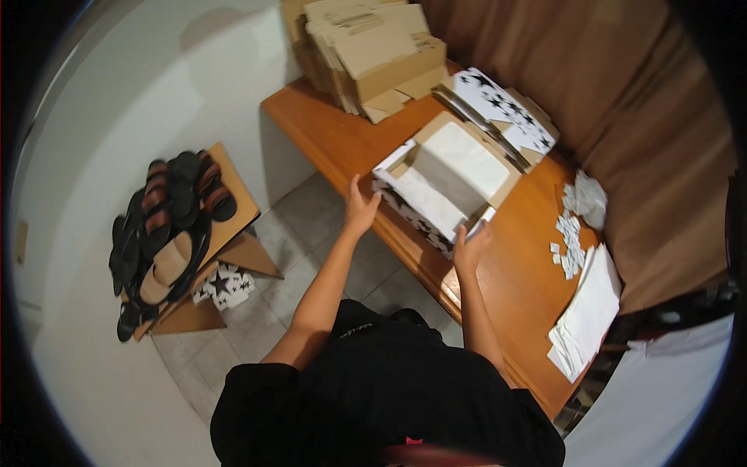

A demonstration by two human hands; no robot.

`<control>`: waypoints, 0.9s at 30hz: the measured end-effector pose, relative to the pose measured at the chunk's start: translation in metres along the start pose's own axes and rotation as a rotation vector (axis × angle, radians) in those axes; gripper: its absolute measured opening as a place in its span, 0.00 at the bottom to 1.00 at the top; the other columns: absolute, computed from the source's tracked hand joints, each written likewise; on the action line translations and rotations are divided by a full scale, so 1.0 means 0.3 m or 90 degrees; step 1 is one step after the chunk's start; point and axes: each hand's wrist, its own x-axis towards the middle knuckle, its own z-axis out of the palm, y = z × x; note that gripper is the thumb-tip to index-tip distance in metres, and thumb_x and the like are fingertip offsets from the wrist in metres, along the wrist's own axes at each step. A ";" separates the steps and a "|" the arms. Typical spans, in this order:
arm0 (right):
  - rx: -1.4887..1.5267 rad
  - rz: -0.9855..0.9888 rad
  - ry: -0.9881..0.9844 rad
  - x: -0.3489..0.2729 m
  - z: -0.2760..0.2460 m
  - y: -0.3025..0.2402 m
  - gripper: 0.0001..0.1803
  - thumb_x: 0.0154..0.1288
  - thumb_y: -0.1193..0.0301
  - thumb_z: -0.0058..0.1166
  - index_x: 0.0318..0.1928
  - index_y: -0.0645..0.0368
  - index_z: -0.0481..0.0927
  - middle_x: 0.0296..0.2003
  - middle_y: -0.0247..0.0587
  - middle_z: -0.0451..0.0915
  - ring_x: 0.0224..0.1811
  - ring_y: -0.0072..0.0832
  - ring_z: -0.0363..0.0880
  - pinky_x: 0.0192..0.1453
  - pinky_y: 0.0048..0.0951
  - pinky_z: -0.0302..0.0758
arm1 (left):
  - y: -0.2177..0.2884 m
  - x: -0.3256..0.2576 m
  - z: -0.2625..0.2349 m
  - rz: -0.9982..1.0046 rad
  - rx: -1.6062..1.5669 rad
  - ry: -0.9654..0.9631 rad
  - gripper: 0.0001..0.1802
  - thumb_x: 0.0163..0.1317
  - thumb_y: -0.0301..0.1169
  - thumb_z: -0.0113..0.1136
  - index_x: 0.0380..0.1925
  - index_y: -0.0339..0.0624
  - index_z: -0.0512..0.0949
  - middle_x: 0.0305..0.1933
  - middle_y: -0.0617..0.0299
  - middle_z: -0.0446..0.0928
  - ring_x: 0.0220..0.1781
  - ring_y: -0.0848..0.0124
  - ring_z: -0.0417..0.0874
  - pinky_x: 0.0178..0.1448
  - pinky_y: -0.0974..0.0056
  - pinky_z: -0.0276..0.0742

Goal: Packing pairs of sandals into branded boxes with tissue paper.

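Note:
An open cardboard shoebox [395, 185], white with black stars outside, sits at the table's near edge. White tissue paper [461, 162] lines its inside and lies up over the far side. My left hand [361, 208] grips the box's near left corner. At the near right corner my right hand [471, 244] holds the wall, thumb and fingers around it. The fingertips of both hands are partly hidden by the box.
Folded brown boxes [381, 62] stack at the table's far left; a star-printed lid [506, 105] lies behind. Small white packets [569, 247], clear plastic [587, 198] and white paper sheets [587, 311] lie right. Sandals [183, 198] top a carton [233, 194] at left.

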 end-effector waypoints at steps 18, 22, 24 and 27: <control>0.158 -0.352 -0.280 -0.689 0.666 -0.870 0.20 0.52 0.70 0.55 0.47 0.57 0.72 0.56 0.53 0.60 0.60 0.48 0.52 0.63 0.49 0.47 | -0.447 -0.386 -1.169 -0.145 -0.046 0.011 0.23 0.59 0.36 0.58 0.52 0.39 0.69 0.50 0.52 0.73 0.47 0.68 0.75 0.50 0.65 0.71; 0.237 -0.426 -0.469 -0.857 0.773 -1.023 0.19 0.51 0.72 0.56 0.46 0.56 0.73 0.53 0.52 0.62 0.58 0.49 0.54 0.60 0.48 0.53 | -0.528 -0.493 -1.403 -0.153 0.002 0.218 0.21 0.58 0.36 0.59 0.49 0.39 0.70 0.46 0.53 0.74 0.43 0.69 0.74 0.48 0.66 0.70; 0.267 -0.504 -0.563 -0.920 0.834 -1.071 0.22 0.49 0.73 0.56 0.48 0.58 0.71 0.51 0.53 0.63 0.56 0.50 0.57 0.59 0.47 0.55 | -0.636 -0.548 -1.506 -0.118 0.100 0.389 0.22 0.58 0.35 0.59 0.51 0.38 0.70 0.46 0.55 0.73 0.41 0.71 0.72 0.47 0.67 0.69; 0.276 -0.505 -0.691 -0.967 0.926 -1.151 0.26 0.50 0.73 0.56 0.51 0.63 0.67 0.50 0.55 0.63 0.55 0.51 0.59 0.60 0.43 0.57 | -0.729 -0.625 -1.637 -0.203 0.155 0.524 0.23 0.57 0.35 0.59 0.51 0.37 0.69 0.45 0.55 0.72 0.46 0.67 0.71 0.51 0.65 0.67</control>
